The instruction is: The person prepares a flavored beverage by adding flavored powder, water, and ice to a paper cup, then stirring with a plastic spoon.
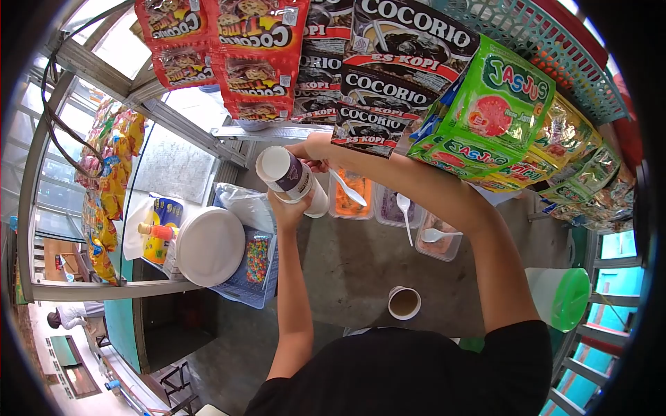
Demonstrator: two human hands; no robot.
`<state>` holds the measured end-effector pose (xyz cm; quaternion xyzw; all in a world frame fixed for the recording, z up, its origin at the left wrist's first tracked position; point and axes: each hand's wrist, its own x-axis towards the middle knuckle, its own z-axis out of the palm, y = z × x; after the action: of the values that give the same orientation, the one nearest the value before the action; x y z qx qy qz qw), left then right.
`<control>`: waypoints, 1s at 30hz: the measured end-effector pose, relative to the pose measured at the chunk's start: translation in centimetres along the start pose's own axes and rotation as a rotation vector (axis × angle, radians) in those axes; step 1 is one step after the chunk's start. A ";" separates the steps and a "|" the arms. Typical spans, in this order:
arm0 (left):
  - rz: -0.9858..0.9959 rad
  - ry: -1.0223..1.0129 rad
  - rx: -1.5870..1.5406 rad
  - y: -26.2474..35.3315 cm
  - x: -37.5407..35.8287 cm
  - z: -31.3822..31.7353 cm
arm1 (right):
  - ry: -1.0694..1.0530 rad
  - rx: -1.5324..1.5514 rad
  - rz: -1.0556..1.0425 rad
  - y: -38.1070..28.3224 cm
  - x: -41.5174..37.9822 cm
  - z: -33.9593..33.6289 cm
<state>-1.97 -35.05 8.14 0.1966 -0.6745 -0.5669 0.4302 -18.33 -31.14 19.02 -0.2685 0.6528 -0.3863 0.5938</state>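
Note:
A long stack of paper cups [295, 179] is tilted over the left side of the counter, its pale round end towards the upper left. My left hand [291, 208] is wrapped round the stack from below. At the stack's upper right side is my right hand [310, 154], its fingers bent close to the cups; whether they grip anything is hard to make out. Just right of the hands are plastic tubs with orange [348, 201], purple [399, 208] and pale contents [442, 244], each with a white spoon. A cup of brownish liquid [404, 303] stands nearer my body.
Sachet strips [409, 52] hang low above my right forearm. On the left are a round white lid [210, 246] and a blue basket [253, 295] with colourful sweets. A green-lidded container [570, 299] stands right. A distant person [69, 316] is at lower left.

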 end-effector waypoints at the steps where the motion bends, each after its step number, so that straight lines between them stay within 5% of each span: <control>1: -0.001 0.001 0.000 -0.1 0.0 -0.1 | -0.006 -0.009 0.012 0.0 0.0 0.0; 6: 0.009 -0.006 0.002 -0.3 0.1 -0.1 | -0.031 -0.015 0.023 -0.1 -0.3 -0.1; 12: -0.045 -0.063 0.043 -0.5 0.3 -0.7 | 0.073 -0.224 -0.214 -0.6 -2.0 0.1; 14: -0.055 -0.066 0.072 -0.7 0.2 -0.9 | -0.109 -0.039 -0.640 0.7 -2.6 0.3; 16: -0.066 -0.074 0.099 -1.5 0.0 -1.2 | -0.090 -0.096 -0.713 2.4 -2.9 1.0; 18: -0.023 -0.144 0.194 -2.3 0.0 -1.4 | 0.429 -0.272 -1.181 3.6 -2.1 3.5; 22: 0.001 -0.157 0.122 -1.3 0.9 -0.4 | 0.831 -0.180 -1.202 3.4 -0.9 7.0; 30: -0.014 -0.106 -0.050 0.0 -0.1 -2.3 | 0.683 -0.182 -1.308 3.1 -1.5 7.2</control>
<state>-0.07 -36.36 8.12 0.1601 -0.6807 -0.5960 0.3947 -10.70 -29.53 17.35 -0.5152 0.5374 -0.6674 -0.0180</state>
